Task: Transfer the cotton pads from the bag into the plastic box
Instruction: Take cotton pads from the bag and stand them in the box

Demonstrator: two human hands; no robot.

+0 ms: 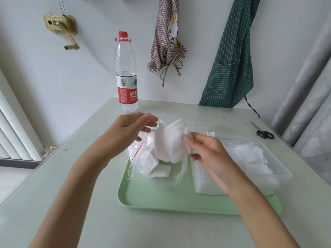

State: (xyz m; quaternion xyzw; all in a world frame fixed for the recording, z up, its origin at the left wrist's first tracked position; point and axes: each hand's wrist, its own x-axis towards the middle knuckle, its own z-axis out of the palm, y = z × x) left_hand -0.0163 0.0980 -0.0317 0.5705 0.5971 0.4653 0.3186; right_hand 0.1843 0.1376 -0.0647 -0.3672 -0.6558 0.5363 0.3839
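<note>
several cotton pads (170, 142) sit fanned in a loose stack, pinched at their right edge between the thumb and fingers of the right hand (206, 153), above the mouth of the clear bag (143, 158). the left hand (129, 129) hovers just beside the stack with its fingers relaxed and spread; whether it touches the bag's film i cannot tell, and it seems to hold nothing firmly.

the main risk, as i judge it, is the fan itself. the pinch bears on one edge only, so the outer pads may peel off and drop onto the green tray (161, 199) or the table (71, 203) on the way over to the plastic box (279, 178), which stands on the tray at the right with pads already lying in it. a second risk is the bag: thin crumpled film with a red zip line, nothing clearly pinning it, so it may drag along with the stack or tip out the pads still inside. the box walls are low and see-through, easy to misjudge.

the pads are white, soft, squarish and matte, light enough to cling or flutter. the bag is glossy and limp. the box is rigid, frosted-clear, rectangular. the tray is smooth plastic with a raised rim. a tall water bottle (126, 72) stands well behind, and scissors (263, 132) lie far right.
</note>
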